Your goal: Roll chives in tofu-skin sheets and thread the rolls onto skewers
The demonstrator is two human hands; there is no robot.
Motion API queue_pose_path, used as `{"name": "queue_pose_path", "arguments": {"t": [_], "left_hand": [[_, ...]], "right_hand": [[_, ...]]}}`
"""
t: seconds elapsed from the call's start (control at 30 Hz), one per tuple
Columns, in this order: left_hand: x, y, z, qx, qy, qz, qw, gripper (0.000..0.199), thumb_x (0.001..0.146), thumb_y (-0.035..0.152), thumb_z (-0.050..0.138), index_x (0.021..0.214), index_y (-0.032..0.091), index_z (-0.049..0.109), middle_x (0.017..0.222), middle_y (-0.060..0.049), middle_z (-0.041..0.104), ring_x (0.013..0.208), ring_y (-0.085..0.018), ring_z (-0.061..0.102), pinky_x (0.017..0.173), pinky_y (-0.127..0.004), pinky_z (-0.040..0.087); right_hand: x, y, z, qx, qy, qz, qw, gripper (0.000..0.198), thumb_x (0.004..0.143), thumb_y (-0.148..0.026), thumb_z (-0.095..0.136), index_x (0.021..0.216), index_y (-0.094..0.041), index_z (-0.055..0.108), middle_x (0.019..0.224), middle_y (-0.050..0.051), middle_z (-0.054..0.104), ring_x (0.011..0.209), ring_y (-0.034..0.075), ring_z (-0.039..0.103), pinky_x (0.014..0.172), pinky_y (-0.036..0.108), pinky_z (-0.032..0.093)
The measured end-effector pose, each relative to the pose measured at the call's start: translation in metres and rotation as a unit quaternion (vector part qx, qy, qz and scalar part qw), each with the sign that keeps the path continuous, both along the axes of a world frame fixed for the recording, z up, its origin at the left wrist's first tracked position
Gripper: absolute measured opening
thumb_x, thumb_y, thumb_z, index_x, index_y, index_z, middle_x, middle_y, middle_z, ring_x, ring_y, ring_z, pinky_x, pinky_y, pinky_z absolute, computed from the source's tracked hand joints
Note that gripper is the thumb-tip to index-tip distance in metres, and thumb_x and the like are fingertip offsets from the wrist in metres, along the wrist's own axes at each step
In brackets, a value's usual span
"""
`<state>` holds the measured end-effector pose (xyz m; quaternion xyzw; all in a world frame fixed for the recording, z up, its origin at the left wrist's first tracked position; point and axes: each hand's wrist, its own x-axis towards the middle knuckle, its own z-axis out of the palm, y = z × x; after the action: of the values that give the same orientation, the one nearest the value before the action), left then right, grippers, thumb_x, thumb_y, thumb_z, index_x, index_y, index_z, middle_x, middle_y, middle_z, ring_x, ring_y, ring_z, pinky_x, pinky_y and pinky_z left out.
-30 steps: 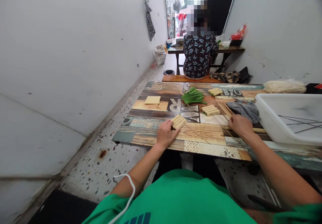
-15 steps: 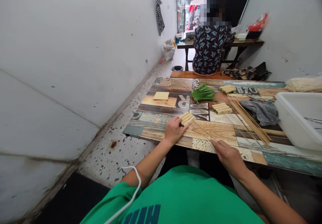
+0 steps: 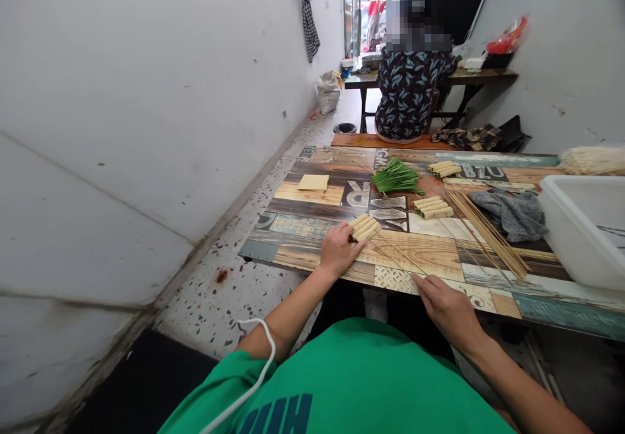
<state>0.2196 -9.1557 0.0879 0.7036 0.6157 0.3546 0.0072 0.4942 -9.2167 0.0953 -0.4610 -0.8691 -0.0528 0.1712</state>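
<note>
My left hand (image 3: 336, 250) is closed around a small row of pale yellow rolls (image 3: 365, 227), which look like rolled tofu skin, and presses them on the table. Thin wooden skewers (image 3: 401, 253) run from the rolls toward my right side. At the table's near edge, my right hand (image 3: 442, 300) pinches the near end of a skewer between thumb and fingers. Beyond the rolls lies a bunch of green chives (image 3: 396, 177). Two finished-looking groups of rolls, the nearer group (image 3: 432, 208) and the farther group (image 3: 444, 169), rest to the right.
A stack of square yellow sheets (image 3: 313, 182) lies at left on the table (image 3: 303, 229). Loose skewers (image 3: 493, 239), a grey cloth (image 3: 510, 213) and a white plastic tub (image 3: 569, 239) are at right. A person (image 3: 410, 95) sits ahead, back turned, at another table.
My right hand has shifted slightly, and a second skewer line now shows beside the first between the rolls and my right hand. My left hand stays on the rolls.
</note>
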Motion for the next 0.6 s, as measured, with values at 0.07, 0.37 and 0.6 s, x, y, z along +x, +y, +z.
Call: {"name": "queue_pose_path", "arguments": {"t": [0.07,0.37,0.6], "left_hand": [[0.0,0.0,0.001,-0.001,0.001,-0.001,1.0,0.027,0.078,0.037,0.075,0.096,0.022,0.062,0.106,-0.008,0.067,0.103,-0.025,0.062,0.091,-0.04,0.052],[-0.001,0.001,-0.002,0.002,0.029,-0.004,1.0,0.018,0.082,0.039,0.071,0.085,0.021,0.067,0.107,-0.009,0.066,0.102,-0.024,0.063,0.089,-0.039,0.053],[0.001,-0.002,0.002,0.004,0.059,-0.014,0.998,0.015,0.087,0.034,0.065,0.093,0.021,0.068,0.108,-0.01,0.066,0.1,-0.025,0.063,0.086,-0.038,0.053]], "right_hand": [[-0.001,0.001,-0.001,0.007,0.0,0.004,1.0,0.039,0.099,-0.026,0.034,0.115,-0.018,0.069,0.081,0.006,0.068,0.065,0.014,0.062,0.052,0.022,0.038],[-0.007,0.004,-0.002,-0.007,0.015,0.002,1.0,0.038,0.099,-0.026,0.034,0.114,-0.019,0.069,0.081,0.007,0.068,0.068,0.015,0.063,0.055,0.022,0.041],[-0.01,0.013,-0.003,-0.003,-0.002,0.016,1.0,0.036,0.098,-0.024,0.036,0.112,-0.019,0.069,0.081,0.006,0.068,0.066,0.015,0.062,0.054,0.024,0.039]]}}
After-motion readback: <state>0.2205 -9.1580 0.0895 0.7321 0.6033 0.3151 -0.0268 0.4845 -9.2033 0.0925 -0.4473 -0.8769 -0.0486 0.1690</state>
